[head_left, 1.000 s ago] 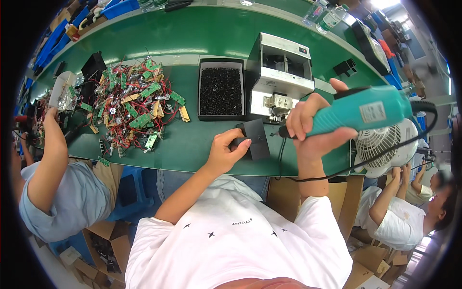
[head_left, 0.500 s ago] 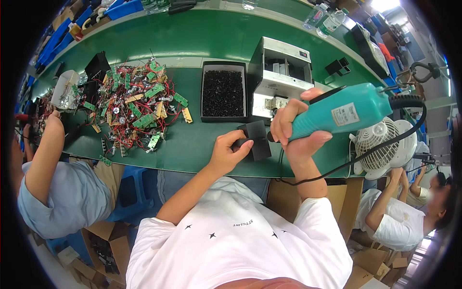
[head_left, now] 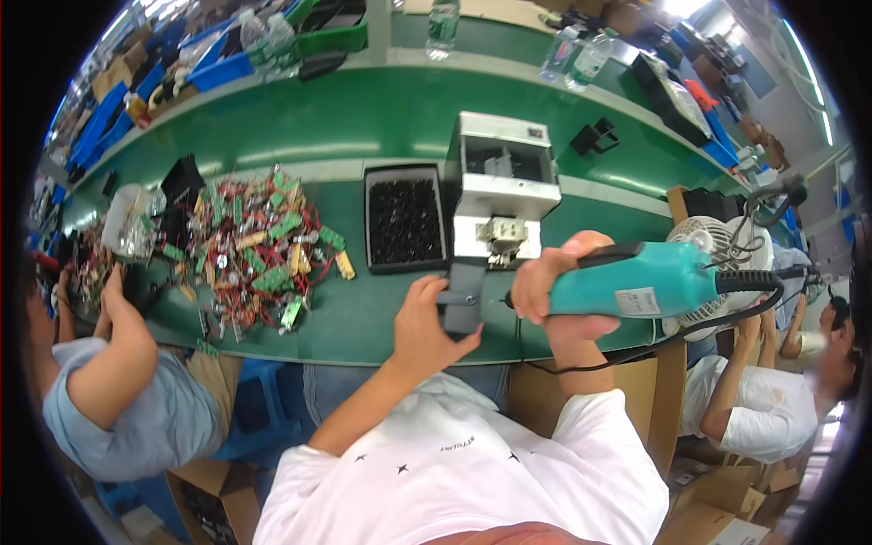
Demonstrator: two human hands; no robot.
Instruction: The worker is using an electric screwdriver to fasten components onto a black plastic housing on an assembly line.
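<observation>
My left hand (head_left: 424, 322) is closed around a small dark grey plastic housing (head_left: 463, 302), just above the front part of the green bench. A round hole shows on the side of the housing turned upward. My right hand (head_left: 565, 295) grips a teal electric screwdriver (head_left: 627, 283), held nearly level. Its dark tip points left at the housing, with a small gap between them. A silver screw feeder (head_left: 502, 191) stands just beyond both hands. Left of the feeder, a black tray (head_left: 368, 247) holds many tiny black pieces, too small to make out singly.
A heap of green circuit boards with red wires (head_left: 263, 245) covers the bench's left. A white fan (head_left: 718, 245) stands at the right, near the screwdriver's black cable (head_left: 767, 295). Co-workers sit on both sides. A black bracket-like part (head_left: 595, 136) lies behind the feeder.
The housing has been turned in my left hand, so a side with a hole now faces up. The screwdriver has swung to a more level pose. My view has tilted upward.
</observation>
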